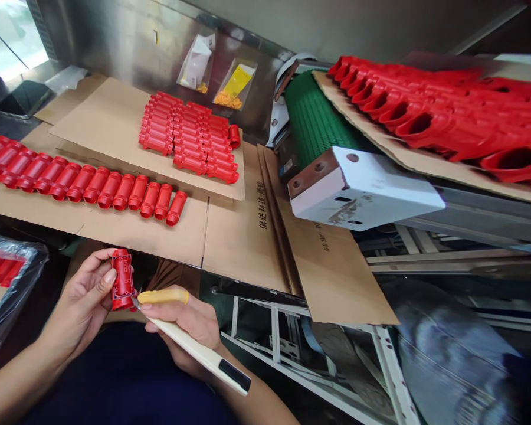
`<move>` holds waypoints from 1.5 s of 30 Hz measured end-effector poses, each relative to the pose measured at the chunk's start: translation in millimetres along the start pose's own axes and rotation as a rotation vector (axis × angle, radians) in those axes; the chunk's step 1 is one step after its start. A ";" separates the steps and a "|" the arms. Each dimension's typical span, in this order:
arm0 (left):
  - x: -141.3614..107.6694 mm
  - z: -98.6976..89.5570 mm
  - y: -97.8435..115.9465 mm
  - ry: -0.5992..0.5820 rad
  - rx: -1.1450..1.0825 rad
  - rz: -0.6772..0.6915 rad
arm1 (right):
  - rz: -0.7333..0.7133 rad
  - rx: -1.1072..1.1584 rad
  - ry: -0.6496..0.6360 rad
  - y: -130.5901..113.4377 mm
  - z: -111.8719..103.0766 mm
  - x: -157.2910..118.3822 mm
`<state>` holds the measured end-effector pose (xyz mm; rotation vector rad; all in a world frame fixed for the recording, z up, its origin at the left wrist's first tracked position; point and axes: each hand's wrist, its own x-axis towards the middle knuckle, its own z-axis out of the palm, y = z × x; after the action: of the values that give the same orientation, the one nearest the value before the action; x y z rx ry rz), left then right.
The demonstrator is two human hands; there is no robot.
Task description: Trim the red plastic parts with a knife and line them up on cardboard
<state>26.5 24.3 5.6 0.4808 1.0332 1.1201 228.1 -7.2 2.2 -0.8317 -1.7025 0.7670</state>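
Observation:
My left hand (82,298) is closed around a red plastic tube-shaped part (122,280), thumb on its near side, holding it roughly upright over my lap. The side facing me shows ribs and small slots. In my right hand (190,321) is a utility knife (194,348) with a cream handle and a dark end. Its small metal tip meets the lower right edge of the red part; whether it cuts in cannot be made out. A yellow finger cot (163,295) covers one finger of that hand.
Red tubes (110,188) line the cardboard (168,242), with more stacked (190,139) behind. A green conveyor belt (321,112) with a white metal corner (363,198) carries larger red parts (425,121) at right. A plastic-lined bin (24,295) stands left; a person's jeans (451,348) show lower right.

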 end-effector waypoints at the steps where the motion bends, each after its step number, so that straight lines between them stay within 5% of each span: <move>1: 0.0 -0.4 0.2 0.005 -0.001 -0.009 | 0.004 0.005 0.002 0.1 -0.5 0.1; 17: 0.0 1.3 -0.1 -0.012 0.028 -0.043 | -0.023 -0.041 -0.078 1.3 -6.9 5.8; 22: -1.2 4.7 -0.6 0.017 -0.008 -0.099 | -0.230 -0.207 -0.159 8.2 -5.1 3.3; 28: -1.5 3.6 -2.7 0.009 0.001 -0.031 | 0.208 0.012 0.395 8.6 5.4 -1.7; 35: -10.6 4.9 -3.8 -0.006 0.304 0.291 | -0.010 -0.105 0.186 5.6 13.2 3.9; 45: -13.1 2.3 -4.1 -0.052 0.322 0.257 | -0.083 -0.182 0.166 3.4 16.3 6.6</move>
<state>29.6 11.2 9.2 0.9164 1.1340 1.1638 211.4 -1.3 -1.2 -0.9167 -1.6626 0.4777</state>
